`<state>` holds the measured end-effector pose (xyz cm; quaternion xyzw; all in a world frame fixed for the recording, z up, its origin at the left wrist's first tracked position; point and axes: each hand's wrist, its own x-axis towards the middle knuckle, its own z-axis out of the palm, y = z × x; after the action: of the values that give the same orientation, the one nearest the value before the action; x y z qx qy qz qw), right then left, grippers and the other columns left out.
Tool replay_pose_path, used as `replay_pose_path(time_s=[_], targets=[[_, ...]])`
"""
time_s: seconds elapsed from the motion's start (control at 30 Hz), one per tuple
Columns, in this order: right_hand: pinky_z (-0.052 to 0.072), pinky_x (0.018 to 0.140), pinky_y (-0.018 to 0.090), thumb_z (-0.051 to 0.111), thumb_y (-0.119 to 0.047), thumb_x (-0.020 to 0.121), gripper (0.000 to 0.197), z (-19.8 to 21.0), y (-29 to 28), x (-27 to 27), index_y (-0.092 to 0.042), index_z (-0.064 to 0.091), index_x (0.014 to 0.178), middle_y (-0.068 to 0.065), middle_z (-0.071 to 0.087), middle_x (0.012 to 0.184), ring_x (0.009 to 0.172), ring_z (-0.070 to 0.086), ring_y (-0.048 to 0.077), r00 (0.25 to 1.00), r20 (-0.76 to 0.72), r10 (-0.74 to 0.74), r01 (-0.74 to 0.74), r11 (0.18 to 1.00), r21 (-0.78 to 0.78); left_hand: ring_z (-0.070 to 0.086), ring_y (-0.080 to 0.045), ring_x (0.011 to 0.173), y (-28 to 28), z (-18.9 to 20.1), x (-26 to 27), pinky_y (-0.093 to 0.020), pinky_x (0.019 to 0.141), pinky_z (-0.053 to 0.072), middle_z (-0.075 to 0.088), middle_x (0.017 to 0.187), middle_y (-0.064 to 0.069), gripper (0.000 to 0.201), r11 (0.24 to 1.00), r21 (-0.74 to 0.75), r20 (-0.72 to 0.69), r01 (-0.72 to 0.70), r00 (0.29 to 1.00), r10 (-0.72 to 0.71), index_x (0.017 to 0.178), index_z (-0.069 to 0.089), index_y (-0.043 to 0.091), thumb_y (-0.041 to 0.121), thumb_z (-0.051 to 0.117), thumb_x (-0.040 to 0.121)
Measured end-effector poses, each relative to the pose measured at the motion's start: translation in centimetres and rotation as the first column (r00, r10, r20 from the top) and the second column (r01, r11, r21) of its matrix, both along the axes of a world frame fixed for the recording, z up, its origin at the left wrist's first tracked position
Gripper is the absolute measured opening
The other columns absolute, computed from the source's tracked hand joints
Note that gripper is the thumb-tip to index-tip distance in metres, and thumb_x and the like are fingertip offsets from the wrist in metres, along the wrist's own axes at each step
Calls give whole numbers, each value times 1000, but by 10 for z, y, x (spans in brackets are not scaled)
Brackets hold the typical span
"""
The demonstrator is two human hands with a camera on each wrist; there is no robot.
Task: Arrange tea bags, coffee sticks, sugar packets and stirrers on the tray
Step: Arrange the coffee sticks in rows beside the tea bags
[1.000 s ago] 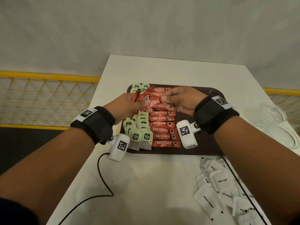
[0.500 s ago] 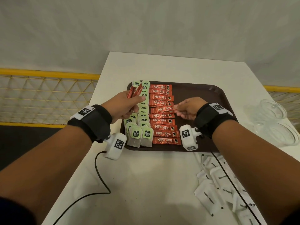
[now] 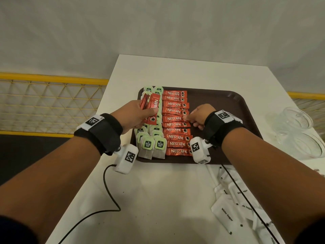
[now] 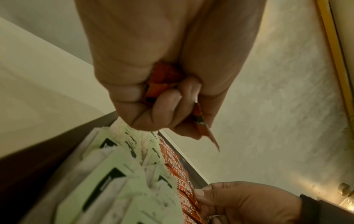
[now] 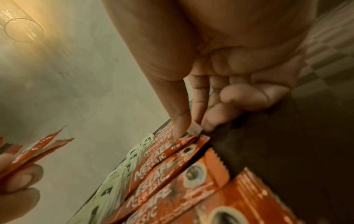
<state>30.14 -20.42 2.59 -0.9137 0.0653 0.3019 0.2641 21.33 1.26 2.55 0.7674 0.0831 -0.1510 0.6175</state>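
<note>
Coffee sticks [image 3: 176, 124] lie in a neat column on the brown tray [image 3: 226, 110], and this step is laying that column. The right hand [image 3: 199, 117] pinches the right end of one stick [image 5: 166, 149] midway down the column, thumb on top and fingertips at its edge, pressing it into line with its neighbours. The left hand [image 3: 134, 117] is closed around a bunch of spare sticks [image 3: 151, 107], held upright over the left side of the tray. Each red stick reads "NESCAFE CLASSIC".

To the left of the column, tea bags [image 3: 152, 145] overlap in 2 rows, their green tags reading what looks like "McCoy teas".

The tray sits on a white table [image 3: 158, 199]. Off the tray, near the right forearm, loose sugar packets [image 3: 226, 213] marked "White Sugar" lie in a heap. Clear cups [image 3: 297, 132] stand at the far right. No stirrers are visible.

The next move probably calls for the right hand to release, then take another stick from the left hand. Sugar is still to come.
</note>
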Motion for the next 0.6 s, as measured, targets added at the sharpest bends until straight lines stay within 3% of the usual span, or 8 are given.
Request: replay_pose_path(time_s=[0.07, 0.13, 0.23, 0.37, 0.47, 0.6], targets=[[47, 97, 33, 60, -38, 93, 38, 0, 0, 0, -6, 60, 113, 7, 62, 108, 89, 51, 17, 999, -23, 25, -25, 1000, -6, 72, -30, 96, 0, 0, -1, -47, 89, 55, 75, 107, -6, 32, 999, 32, 8, 8, 1000, -8, 118, 61, 15, 35, 63, 93], [48, 96, 35, 60, -41, 92, 37, -1, -2, 1, -6, 60, 105, 8, 65, 109, 88, 54, 18, 1000, -3, 18, -18, 1000, -8, 71, -30, 100, -1, 2, -3, -51, 96, 53, 75, 106, -3, 34, 998, 58, 12, 20, 1000, -20, 117, 62, 16, 37, 65, 91], [52, 89, 37, 58, -44, 93, 43, 3, -5, -1, -4, 63, 107, 10, 65, 95, 81, 56, 21, 985, 172, -1, -1, 1000, 12, 72, -28, 97, -5, 6, -3, -52, 93, 55, 76, 104, -3, 36, 992, 113, 15, 50, 999, -52, 116, 63, 12, 36, 67, 90], [46, 61, 26, 54, -45, 94, 38, 22, 4, -16, -10, 65, 103, 0, 62, 83, 69, 54, 13, 962, 273, -17, -91, 922, 377, 73, -16, 83, -10, 9, 1, -27, 66, 56, 75, 94, 4, 20, 970, 213, 31, 120, 991, -129, 100, 65, 19, 35, 69, 89], [49, 64, 27, 66, -40, 88, 27, 29, 10, -24, -16, 67, 100, 0, 66, 83, 70, 58, 12, 949, 287, 133, -241, 892, 383, 73, -15, 87, -14, 10, 4, -29, 78, 58, 75, 99, 1, 25, 955, 260, 52, 144, 985, -163, 105, 66, 17, 33, 73, 86], [51, 63, 27, 74, -15, 84, 12, 27, 8, -25, -15, 66, 93, 7, 67, 84, 72, 61, 18, 970, 241, 17, -141, 849, 509, 72, -19, 91, -17, 10, 5, -39, 89, 57, 75, 99, -1, 34, 950, 282, 97, 135, 981, -168, 104, 68, 13, 37, 77, 82]])
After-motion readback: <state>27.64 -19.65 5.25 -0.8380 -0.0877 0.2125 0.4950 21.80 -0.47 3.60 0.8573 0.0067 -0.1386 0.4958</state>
